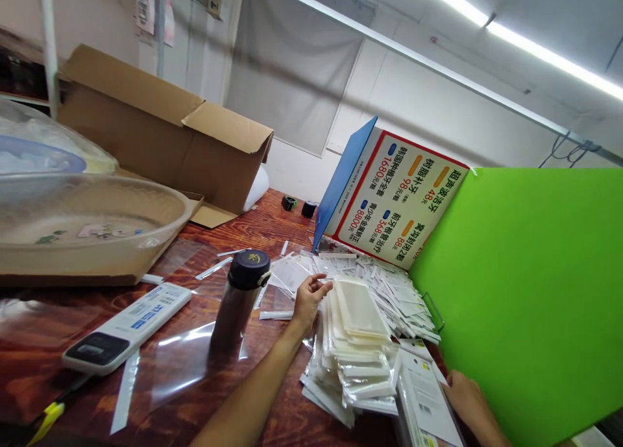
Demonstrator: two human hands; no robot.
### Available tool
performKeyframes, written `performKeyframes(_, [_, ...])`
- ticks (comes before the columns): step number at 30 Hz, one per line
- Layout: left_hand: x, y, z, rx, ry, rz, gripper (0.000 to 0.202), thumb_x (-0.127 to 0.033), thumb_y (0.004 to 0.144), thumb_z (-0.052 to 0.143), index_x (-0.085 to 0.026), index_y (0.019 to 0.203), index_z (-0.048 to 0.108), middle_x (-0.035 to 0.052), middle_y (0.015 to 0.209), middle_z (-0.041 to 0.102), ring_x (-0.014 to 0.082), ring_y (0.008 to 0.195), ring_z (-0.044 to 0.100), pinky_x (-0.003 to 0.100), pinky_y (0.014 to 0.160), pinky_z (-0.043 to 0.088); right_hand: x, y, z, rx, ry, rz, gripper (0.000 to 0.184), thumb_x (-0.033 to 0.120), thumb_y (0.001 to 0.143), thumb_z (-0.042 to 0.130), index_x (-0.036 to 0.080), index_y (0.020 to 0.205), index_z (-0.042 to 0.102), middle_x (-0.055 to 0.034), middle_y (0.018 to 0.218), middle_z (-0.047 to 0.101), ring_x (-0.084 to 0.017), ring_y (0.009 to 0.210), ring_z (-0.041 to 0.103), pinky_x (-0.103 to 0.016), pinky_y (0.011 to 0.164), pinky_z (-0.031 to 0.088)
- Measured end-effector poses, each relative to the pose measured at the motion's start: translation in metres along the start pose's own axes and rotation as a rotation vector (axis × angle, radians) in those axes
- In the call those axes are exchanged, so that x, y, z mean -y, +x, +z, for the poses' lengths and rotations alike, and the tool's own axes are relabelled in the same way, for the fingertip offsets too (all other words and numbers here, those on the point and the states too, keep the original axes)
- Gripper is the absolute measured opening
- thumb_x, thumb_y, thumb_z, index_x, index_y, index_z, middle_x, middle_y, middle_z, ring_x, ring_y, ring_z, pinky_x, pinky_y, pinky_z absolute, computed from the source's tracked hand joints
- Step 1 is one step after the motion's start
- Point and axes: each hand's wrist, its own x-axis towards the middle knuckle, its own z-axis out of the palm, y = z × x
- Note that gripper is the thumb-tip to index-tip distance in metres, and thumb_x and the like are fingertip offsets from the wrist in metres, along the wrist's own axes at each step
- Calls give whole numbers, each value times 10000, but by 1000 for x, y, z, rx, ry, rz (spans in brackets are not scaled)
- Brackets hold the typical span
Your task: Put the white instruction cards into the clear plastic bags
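Note:
My left hand (309, 298) reaches across the wooden table (204, 382) to a tall stack of clear plastic sleeves (357, 343). Its fingers curl against the stack's far left edge, pinching the top pieces. My right hand (467, 401) rests at the lower right beside a flat packet with printed labels (426, 395), its fingers partly hidden behind it. Behind the stack lies a loose heap of white backing strips and sleeves (394, 291).
A dark flask (241, 301) stands just left of my left arm. A white remote-like device (129, 327) and clear film sheets lie at the left. A plastic basin (87, 229), an open cardboard box (165, 132), a printed sign (389, 197) and a green board (525, 291) surround the area.

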Motion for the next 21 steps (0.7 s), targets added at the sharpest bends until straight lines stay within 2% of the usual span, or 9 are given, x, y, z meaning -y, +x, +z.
performKeyframes(6, [-2,1,4,37,-28,29,536,-398,554,876,-157,976,651,-84,578,490,75,558,455,212,595,349,3,-7,-4,-86,66,82,165,336,809,538,216,744,630,-111,843,741,-278,858,703,-310,692,488])
performKeyframes(10, [-4,-2,7,26,-12,52,586,-391,509,903,-152,983,654,-112,556,381,53,521,355,199,559,302,3,-9,-9,-176,272,158,197,368,756,586,186,830,605,-121,906,740,-261,832,699,-303,685,492])
performKeyframes(12, [-5,-3,7,16,3,56,575,-391,534,896,-154,1004,663,-109,568,370,52,527,339,198,558,299,1,-9,-8,-160,397,203,225,375,734,604,182,848,588,-107,838,739,-246,743,695,-302,633,485])
performKeyframes(16, [-6,-4,7,30,13,74,564,-416,573,876,-167,1041,685,-85,605,417,68,569,395,206,595,338,-3,-8,0,-172,566,243,260,398,721,596,185,868,580,-33,575,663,-237,570,648,-310,525,433])
performKeyframes(21, [-7,-3,6,28,27,77,570,-429,587,864,-174,1067,693,-83,614,406,66,566,389,200,577,337,-1,-12,2,-227,579,227,241,379,755,560,168,863,605,-21,523,632,-233,562,641,-302,528,433])
